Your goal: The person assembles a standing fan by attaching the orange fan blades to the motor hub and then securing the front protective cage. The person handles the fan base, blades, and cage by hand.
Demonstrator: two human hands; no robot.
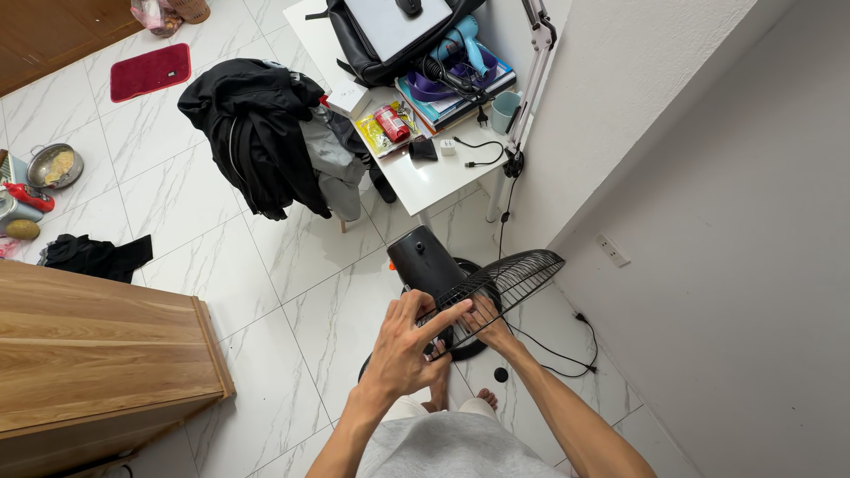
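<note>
- My left hand (405, 347) has its fingers (447, 316) stretched forward and slightly spread, their tips laid on the near rim of the black wire fan grille (512, 281); I read it as pressing or pinching the wires, not a full fist.
- My right hand (490, 324) sits just beside it, fingers curled under the same rim from the far side; it has hold of the grille, though part of the hand is hidden behind the wires.
- The grille is tilted, its open face turned up and to the right, right in front of the black fan motor housing (425, 258), with the round fan base (460, 341) below it on the floor.
- Both forearms come up from the bottom edge, the left bent at the wrist, the right running straight in from the lower right; bare toes show just under the hands.
- The floor (292, 292) is white marble-look tile, with a black cable (553, 350) trailing toward the grey wall (708, 221).
- Further out: a white table (434, 177) crowded with books, a blue hairdryer (465, 40) and a bag; a chair heaped with dark clothes (252, 133); a wooden cabinet (97, 354) at left; a red mat (150, 71) far off.
</note>
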